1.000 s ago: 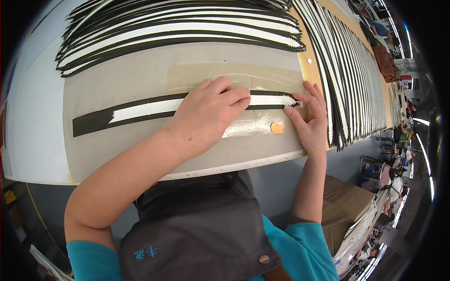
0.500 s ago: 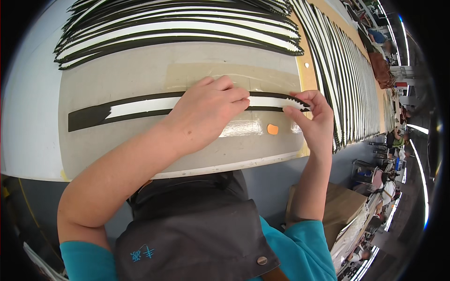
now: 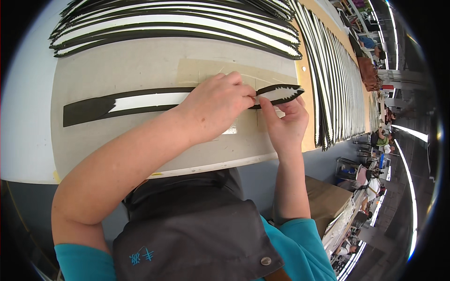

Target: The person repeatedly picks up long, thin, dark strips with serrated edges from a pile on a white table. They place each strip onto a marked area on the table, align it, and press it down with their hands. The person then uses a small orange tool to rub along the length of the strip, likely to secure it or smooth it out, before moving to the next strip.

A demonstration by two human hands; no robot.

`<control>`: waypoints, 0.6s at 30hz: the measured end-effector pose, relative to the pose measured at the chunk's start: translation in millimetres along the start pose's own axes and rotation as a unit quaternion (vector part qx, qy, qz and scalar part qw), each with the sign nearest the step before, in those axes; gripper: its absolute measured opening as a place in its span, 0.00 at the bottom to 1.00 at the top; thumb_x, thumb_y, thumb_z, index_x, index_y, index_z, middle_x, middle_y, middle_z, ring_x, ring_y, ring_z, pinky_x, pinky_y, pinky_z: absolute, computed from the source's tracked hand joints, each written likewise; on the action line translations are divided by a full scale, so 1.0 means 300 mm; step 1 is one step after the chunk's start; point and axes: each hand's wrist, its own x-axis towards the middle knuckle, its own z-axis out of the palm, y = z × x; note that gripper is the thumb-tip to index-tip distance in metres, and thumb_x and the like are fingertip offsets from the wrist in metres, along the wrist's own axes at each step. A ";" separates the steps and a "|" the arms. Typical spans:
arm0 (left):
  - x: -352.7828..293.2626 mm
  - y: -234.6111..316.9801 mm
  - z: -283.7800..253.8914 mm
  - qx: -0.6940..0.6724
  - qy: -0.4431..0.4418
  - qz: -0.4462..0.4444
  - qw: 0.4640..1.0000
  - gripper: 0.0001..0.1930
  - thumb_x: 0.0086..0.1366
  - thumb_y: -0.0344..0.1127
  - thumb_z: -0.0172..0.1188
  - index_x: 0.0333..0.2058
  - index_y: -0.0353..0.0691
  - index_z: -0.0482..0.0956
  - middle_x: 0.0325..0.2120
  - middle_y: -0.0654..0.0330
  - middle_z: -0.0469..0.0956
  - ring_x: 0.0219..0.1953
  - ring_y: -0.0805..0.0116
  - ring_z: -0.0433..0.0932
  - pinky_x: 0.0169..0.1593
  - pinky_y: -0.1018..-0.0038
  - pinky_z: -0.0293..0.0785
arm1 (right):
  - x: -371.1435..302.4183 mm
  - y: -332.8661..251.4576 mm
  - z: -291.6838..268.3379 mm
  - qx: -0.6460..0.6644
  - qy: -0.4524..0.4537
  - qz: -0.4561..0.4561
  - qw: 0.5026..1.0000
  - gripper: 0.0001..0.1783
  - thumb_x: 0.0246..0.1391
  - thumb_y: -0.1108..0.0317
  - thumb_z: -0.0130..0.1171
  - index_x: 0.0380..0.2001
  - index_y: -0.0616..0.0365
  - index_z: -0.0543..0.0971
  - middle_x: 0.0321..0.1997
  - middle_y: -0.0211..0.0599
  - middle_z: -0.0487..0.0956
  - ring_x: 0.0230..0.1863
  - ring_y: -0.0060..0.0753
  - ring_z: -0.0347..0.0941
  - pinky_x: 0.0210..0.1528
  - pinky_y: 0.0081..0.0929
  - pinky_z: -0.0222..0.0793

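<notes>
A long black strip (image 3: 89,108) with a white middle lies crosswise on the grey work mat (image 3: 117,150). Its right end has a toothed edge and is raised off the mat, the white face curling up. My left hand (image 3: 218,105) is closed over the strip, fingers bent, with the fingertips pinching it near the raised end. Close beside it, my right hand (image 3: 288,124) holds that toothed end, thumb on the near side and the other fingers partly hidden underneath. Clear tape (image 3: 229,129) on the mat shows below my left hand.
A stack of similar black and white strips (image 3: 178,28) lies along the far side of the mat. Many more strips (image 3: 335,79) fan out in a row to the right. The table's front edge (image 3: 215,165) runs close to my body. A brown box (image 3: 326,199) stands at the lower right.
My right hand has moved left along the strip and lifted its toothed end, which lay flatter before. My left hand stays on the strip. The orange piece on the mat is out of sight.
</notes>
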 end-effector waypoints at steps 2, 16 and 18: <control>0.004 -0.003 0.000 -0.046 -0.002 -0.017 0.999 0.18 0.59 0.24 0.62 0.49 0.42 0.86 0.50 0.66 0.84 0.52 0.59 0.76 0.58 0.64 0.76 | 0.005 -0.009 -0.002 -0.032 -0.014 -0.012 0.999 0.04 0.51 0.73 0.72 0.31 0.51 0.87 0.26 0.26 0.86 0.30 0.32 0.81 0.66 0.37 0.64; 0.024 -0.038 -0.035 -0.291 0.036 -0.162 0.942 0.18 0.59 0.29 0.71 0.46 0.38 0.76 0.45 0.60 0.82 0.44 0.65 0.81 0.45 0.72 0.80 | -0.040 -0.075 -0.065 -0.135 -0.143 -0.080 0.977 0.25 0.51 0.83 0.61 0.53 0.57 0.85 0.45 0.37 0.86 0.53 0.37 0.80 0.75 0.55 0.56; 0.025 -0.037 -0.056 -0.289 0.009 -0.163 0.943 0.17 0.59 0.29 0.71 0.46 0.38 0.77 0.44 0.60 0.82 0.41 0.67 0.80 0.43 0.72 0.79 | -0.052 -0.068 -0.077 -0.129 -0.149 -0.085 0.977 0.27 0.51 0.84 0.58 0.55 0.57 0.84 0.46 0.38 0.86 0.56 0.38 0.79 0.75 0.56 0.56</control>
